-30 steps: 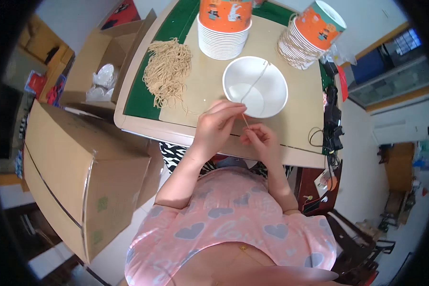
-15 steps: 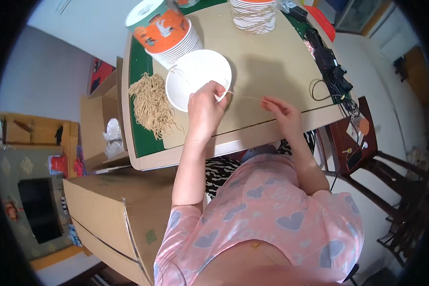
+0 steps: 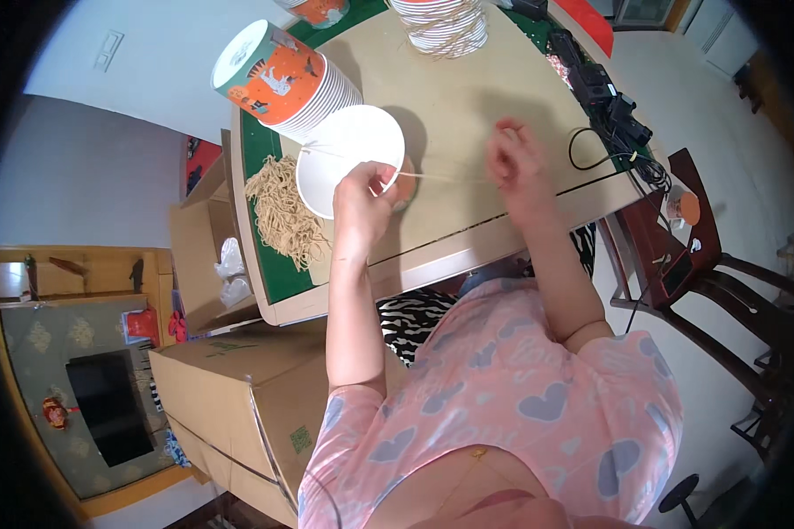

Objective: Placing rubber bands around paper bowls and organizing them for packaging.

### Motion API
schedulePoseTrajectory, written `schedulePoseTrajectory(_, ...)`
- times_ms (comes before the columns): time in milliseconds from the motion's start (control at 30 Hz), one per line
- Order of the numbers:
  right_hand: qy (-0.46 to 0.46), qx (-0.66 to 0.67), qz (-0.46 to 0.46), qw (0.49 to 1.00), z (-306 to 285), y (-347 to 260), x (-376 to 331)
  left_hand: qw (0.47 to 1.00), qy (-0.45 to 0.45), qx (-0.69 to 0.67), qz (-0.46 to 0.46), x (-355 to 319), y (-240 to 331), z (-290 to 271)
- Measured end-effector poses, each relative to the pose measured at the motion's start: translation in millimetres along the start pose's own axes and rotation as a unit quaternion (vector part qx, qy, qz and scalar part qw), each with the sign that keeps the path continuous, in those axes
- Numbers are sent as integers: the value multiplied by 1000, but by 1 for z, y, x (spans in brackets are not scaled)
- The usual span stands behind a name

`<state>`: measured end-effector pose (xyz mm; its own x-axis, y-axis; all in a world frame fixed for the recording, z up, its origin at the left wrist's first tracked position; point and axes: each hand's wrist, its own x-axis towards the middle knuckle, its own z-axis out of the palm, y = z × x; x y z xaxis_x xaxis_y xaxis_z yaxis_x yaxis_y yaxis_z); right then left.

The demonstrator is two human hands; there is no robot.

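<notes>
A white paper tub (image 3: pixel 353 132) is tilted on the table with its open inside toward me. My left hand (image 3: pixel 362 198) is closed on its near right rim, pinching the rim with a thin beige string (image 3: pixel 441 177) there. The string stretches right to my right hand (image 3: pixel 516 167), which is raised over the table with curled fingers, somewhat blurred, and seems to grip the other end. Another piece of string crosses the tub's far left side. Beside the tub lies a loose heap of beige strings (image 3: pixel 282 216).
Behind the tub leans a stack of printed orange-and-green tubs (image 3: pixel 304 84). At the far edge stands another stack (image 3: pixel 441 26) with strings around it. Black power adapters (image 3: pixel 595 88) and cables line the right edge. A large cardboard box (image 3: pixel 229 388) stands at the lower left.
My right hand has moved up and away from me, its fingers now curled and blurred. The left hand stays on the tub's rim. The whole view has shifted slightly.
</notes>
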<state>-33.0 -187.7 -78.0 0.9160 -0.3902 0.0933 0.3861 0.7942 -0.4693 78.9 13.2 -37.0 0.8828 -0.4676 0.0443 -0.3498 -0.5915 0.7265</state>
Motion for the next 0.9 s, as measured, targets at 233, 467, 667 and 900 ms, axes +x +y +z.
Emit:
schedulePoseTrajectory(233, -46, -295, -11, 954, 13, 74, 4, 1000, 8, 24, 12, 2, 4, 3)
schedulePoseTrajectory(467, -21, -410, -80, 909, -8, 107, 27, 1000, -4, -2, 4, 2, 1, 2)
schedulePoseTrajectory(667, 8, -522, -41, 852, -2, 80, 6, 990, 84, 60, 100, -29, 19, -20)
schedulePoseTrajectory(900, -26, -499, -58, 864, 16, 78, 2, 946, 147, 159, 242, -31, 32, -10)
